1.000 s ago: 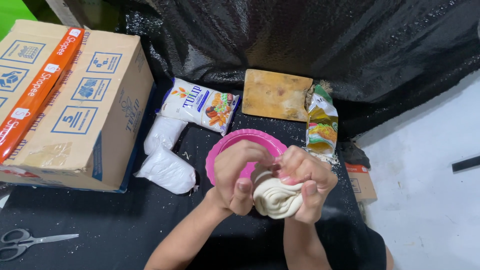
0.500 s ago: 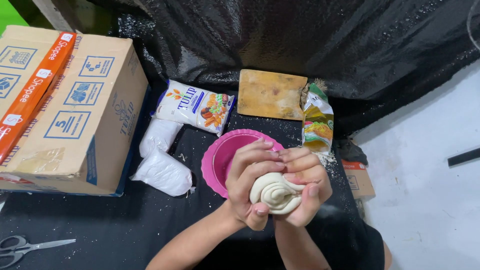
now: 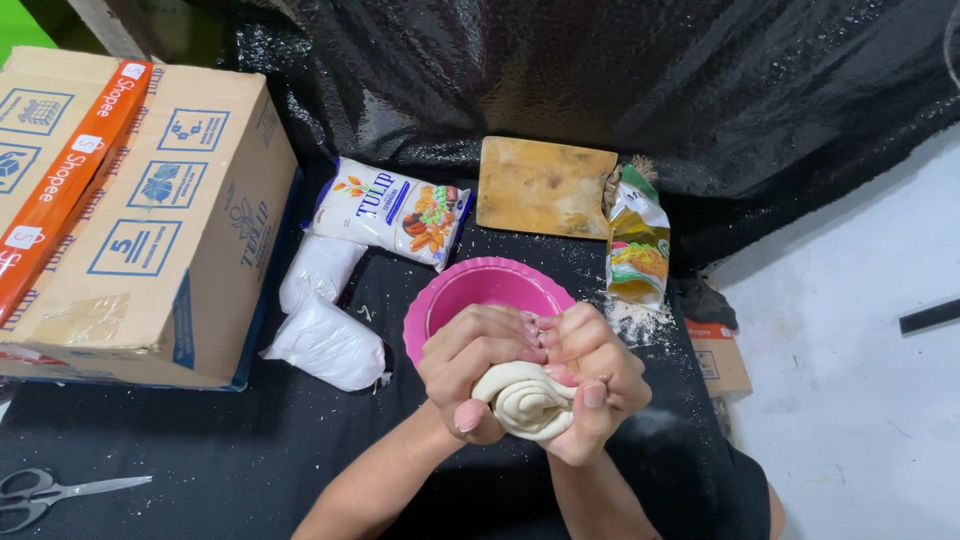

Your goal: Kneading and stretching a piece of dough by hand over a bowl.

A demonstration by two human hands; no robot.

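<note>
You are at the kneading step; your left hand point(image 3: 478, 368) and right hand point(image 3: 590, 375) both close around the pale, folded lump of dough point(image 3: 527, 400), held above the front rim of the round pink plastic bowl point(image 3: 480, 285) at mid-surface; next, judge a fresh fold, pressing evenly with both palms.

The hands point(image 3: 535, 375) cover most of the dough point(image 3: 525, 400); the scissors point(image 3: 40, 492) at the surface's left edge are cut off, perhaps half-hidden.
</note>
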